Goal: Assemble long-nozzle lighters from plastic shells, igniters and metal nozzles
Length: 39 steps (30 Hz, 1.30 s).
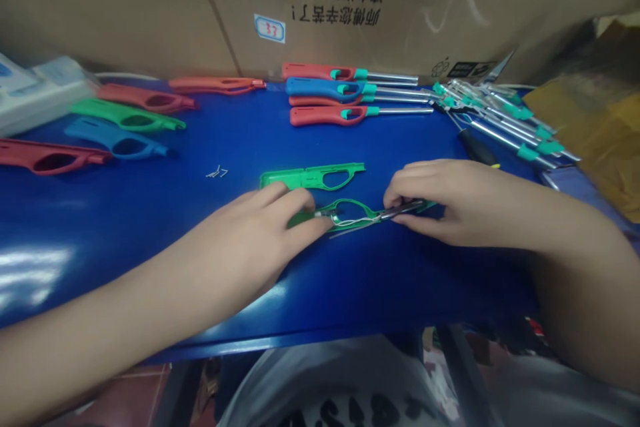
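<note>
A green lighter housing half [356, 209] lies on the blue table between my hands, with thin wires and small inner parts along it. My left hand [270, 230] pinches the inner part at the housing's handle end; its fingers cover most of that end. My right hand [430, 203] is closed on the metal lighter tube [400, 209] at the housing's front end. Just behind lies a second green housing half [310, 177], its finger loop to the right. Neither hand touches that half.
Small screws [217, 172] lie on the blue table [150, 227]. Red, green and blue housings [130, 117] sit at the left. Lighters with tubes [340, 115] lie at the back, metal tube parts [515, 120] and a black-handled screwdriver [476, 148] at the right. A cardboard box [320, 40] stands behind.
</note>
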Each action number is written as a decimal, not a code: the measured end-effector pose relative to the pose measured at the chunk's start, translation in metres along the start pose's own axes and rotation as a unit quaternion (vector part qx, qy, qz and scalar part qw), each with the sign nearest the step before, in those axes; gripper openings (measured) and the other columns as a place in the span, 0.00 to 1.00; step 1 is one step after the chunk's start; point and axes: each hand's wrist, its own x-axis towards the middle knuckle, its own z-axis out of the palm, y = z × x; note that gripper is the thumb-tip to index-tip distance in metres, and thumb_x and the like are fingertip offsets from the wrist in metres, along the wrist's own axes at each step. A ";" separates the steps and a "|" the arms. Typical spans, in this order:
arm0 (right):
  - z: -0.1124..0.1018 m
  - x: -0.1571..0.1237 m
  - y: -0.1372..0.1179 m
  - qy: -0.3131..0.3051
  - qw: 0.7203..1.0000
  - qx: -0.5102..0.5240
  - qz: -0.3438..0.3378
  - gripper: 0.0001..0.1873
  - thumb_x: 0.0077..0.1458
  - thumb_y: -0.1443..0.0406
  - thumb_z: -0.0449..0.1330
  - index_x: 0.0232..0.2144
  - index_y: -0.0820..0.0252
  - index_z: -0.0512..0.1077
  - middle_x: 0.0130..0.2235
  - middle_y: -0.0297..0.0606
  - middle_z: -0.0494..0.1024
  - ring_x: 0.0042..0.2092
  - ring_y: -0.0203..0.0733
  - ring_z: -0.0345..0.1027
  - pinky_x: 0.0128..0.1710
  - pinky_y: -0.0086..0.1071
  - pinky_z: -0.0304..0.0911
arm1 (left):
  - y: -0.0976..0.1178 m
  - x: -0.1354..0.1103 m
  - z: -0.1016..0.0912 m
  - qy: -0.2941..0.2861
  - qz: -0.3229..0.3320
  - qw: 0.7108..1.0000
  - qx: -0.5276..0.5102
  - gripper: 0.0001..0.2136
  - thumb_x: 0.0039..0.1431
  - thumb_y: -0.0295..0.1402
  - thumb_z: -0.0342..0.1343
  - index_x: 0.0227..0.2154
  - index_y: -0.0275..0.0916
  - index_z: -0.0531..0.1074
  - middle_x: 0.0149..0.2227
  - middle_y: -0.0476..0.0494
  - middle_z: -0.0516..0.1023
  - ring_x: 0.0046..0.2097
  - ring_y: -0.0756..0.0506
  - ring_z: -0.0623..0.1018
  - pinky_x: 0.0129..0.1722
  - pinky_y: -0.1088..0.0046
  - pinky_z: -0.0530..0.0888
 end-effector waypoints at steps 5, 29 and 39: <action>0.000 0.001 0.002 0.021 0.999 -0.003 -0.024 0.11 0.66 0.67 0.56 0.40 0.58 0.80 0.41 0.40 0.82 0.44 0.45 0.75 0.43 0.36 0.65 | -0.002 0.001 0.002 0.004 -0.008 1.000 -0.023 0.19 0.66 0.23 0.50 0.57 0.44 0.73 0.50 0.38 0.74 0.48 0.37 0.75 0.44 0.57 0.78; 0.011 0.003 -0.009 0.041 0.997 -0.070 0.015 0.08 0.68 0.67 0.56 0.37 0.60 0.75 0.38 0.39 0.77 0.39 0.43 0.71 0.37 0.34 0.59 | -0.004 0.001 0.004 0.025 -0.022 0.999 -0.040 0.18 0.69 0.26 0.49 0.57 0.45 0.73 0.52 0.38 0.74 0.49 0.37 0.75 0.46 0.55 0.78; 0.010 0.011 0.003 0.025 0.988 0.149 0.043 0.06 0.59 0.65 0.66 0.30 0.59 0.76 0.32 0.34 0.78 0.31 0.35 0.68 0.29 0.29 0.60 | -0.005 0.003 0.004 0.025 -0.017 0.998 -0.050 0.19 0.67 0.23 0.49 0.56 0.44 0.73 0.52 0.39 0.74 0.50 0.36 0.74 0.47 0.53 0.78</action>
